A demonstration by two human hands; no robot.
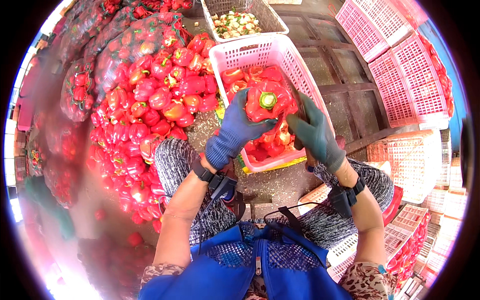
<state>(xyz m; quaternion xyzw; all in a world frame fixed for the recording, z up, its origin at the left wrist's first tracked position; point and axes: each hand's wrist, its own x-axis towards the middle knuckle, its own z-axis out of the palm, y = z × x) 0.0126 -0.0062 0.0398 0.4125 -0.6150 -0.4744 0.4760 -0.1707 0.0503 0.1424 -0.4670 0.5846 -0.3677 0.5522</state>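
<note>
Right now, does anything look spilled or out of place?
Small pale bits lie scattered on the dark floor around the pink slotted plastic crate before you, like spillage. Glossy red bell peppers are heaped loose to its left, perhaps deliberately.

Main crate [275, 164] stood front and centre, peppers [232, 76] inside. A single pepper [257, 111] was above it, between left hand [237, 125] and right hand [315, 132], knife [299, 102] in the latter. Loose pepper heap [150, 107] lay left of the crate, net sacks [132, 47] beyond. Behind the crate stood a bin [267, 19] containing trimmings [235, 25]. Stacked crates [410, 75] stood to the right.
</note>
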